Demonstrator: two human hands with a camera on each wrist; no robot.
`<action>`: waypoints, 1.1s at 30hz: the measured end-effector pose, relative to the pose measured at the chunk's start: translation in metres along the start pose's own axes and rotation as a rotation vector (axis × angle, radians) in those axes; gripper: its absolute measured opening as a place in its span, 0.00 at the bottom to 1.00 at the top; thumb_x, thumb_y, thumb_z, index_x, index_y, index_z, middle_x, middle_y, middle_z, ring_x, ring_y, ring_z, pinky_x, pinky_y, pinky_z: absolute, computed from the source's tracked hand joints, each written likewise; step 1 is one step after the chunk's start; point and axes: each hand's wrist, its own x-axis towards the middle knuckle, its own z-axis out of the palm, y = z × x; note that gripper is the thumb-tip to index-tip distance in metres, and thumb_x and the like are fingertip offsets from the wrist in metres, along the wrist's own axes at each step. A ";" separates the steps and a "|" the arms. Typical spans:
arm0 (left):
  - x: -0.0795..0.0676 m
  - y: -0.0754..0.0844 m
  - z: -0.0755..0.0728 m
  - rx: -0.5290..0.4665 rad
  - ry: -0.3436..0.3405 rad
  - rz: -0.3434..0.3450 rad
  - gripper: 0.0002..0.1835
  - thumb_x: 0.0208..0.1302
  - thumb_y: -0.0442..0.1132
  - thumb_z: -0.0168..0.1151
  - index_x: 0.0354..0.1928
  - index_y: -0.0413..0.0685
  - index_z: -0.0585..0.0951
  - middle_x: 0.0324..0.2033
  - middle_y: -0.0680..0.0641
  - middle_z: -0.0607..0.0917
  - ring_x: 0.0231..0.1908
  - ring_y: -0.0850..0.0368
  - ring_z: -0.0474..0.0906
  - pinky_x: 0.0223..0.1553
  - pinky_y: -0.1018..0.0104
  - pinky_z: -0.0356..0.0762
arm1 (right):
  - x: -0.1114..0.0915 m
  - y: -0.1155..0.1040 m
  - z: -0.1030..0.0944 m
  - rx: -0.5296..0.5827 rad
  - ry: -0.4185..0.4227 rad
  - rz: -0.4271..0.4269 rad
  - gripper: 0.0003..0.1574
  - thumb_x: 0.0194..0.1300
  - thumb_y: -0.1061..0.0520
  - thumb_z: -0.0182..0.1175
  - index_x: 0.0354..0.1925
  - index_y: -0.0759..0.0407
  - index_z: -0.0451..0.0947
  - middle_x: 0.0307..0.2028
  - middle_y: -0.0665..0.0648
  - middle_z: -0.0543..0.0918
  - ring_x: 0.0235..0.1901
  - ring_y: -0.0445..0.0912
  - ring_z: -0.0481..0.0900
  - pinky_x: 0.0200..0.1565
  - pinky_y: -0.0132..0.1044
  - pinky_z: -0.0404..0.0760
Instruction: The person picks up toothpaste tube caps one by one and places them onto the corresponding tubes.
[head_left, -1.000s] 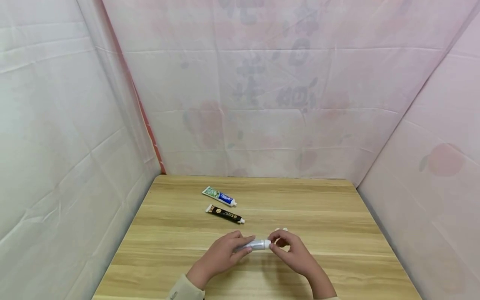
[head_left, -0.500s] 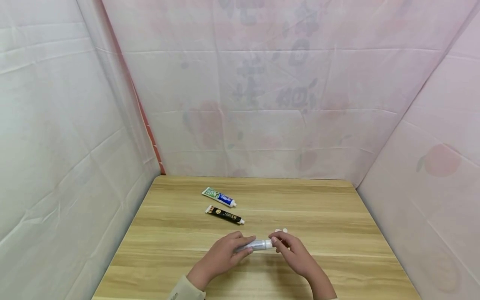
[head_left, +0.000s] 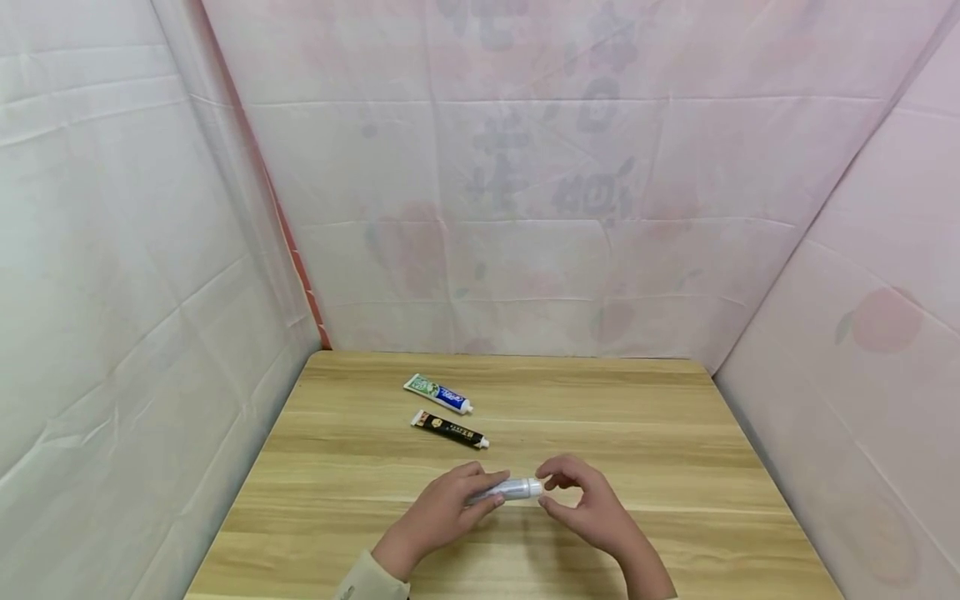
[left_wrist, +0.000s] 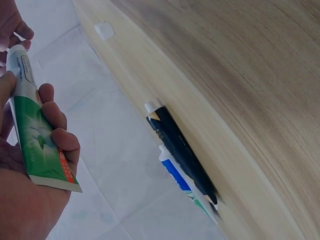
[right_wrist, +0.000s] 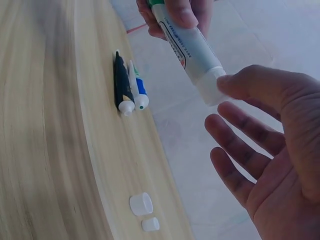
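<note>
My left hand [head_left: 448, 508] grips a toothpaste tube [left_wrist: 37, 125] by its body. The tube is green toward its flat end and white toward the neck. Its white cap [right_wrist: 210, 86] points right, toward my right hand [head_left: 588, 504]. In the right wrist view my right thumb [right_wrist: 240, 82] lies against the cap's side, with the index finger partly hidden behind it. The other fingers of that hand are spread below the cap. From the head view, thumb and fingertips stand at either side of the cap's end.
Farther back on the wooden table [head_left: 675, 433] lie a black toothpaste tube [head_left: 450, 429] and a blue, green and white one [head_left: 438, 393], both with bare nozzles. Two loose white caps [right_wrist: 141, 204] stand on the table, hidden behind my right hand in the head view. Pale cloth walls surround the table.
My right thumb and fingers rolled together over the cap half a second ago and are now spread wider around it. The left hand and tube stay almost in place.
</note>
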 end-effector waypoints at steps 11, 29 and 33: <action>0.001 0.003 -0.002 -0.019 -0.015 0.008 0.21 0.71 0.55 0.55 0.65 0.70 0.74 0.38 0.64 0.78 0.31 0.72 0.69 0.32 0.77 0.69 | 0.001 0.001 0.001 0.002 -0.031 0.031 0.14 0.62 0.59 0.68 0.46 0.47 0.79 0.43 0.47 0.82 0.37 0.42 0.81 0.45 0.43 0.81; 0.001 0.005 -0.001 -0.012 -0.012 0.017 0.21 0.71 0.55 0.56 0.64 0.71 0.74 0.36 0.64 0.76 0.28 0.73 0.67 0.29 0.78 0.68 | 0.001 -0.001 0.000 0.031 -0.090 0.262 0.10 0.71 0.42 0.57 0.45 0.41 0.81 0.39 0.43 0.85 0.39 0.42 0.82 0.40 0.36 0.80; 0.001 0.005 -0.001 -0.005 -0.014 0.031 0.21 0.71 0.55 0.56 0.64 0.71 0.75 0.36 0.64 0.76 0.28 0.73 0.67 0.28 0.79 0.67 | 0.001 0.001 -0.001 0.025 -0.122 0.267 0.12 0.73 0.42 0.54 0.45 0.43 0.81 0.40 0.45 0.85 0.38 0.43 0.82 0.38 0.34 0.79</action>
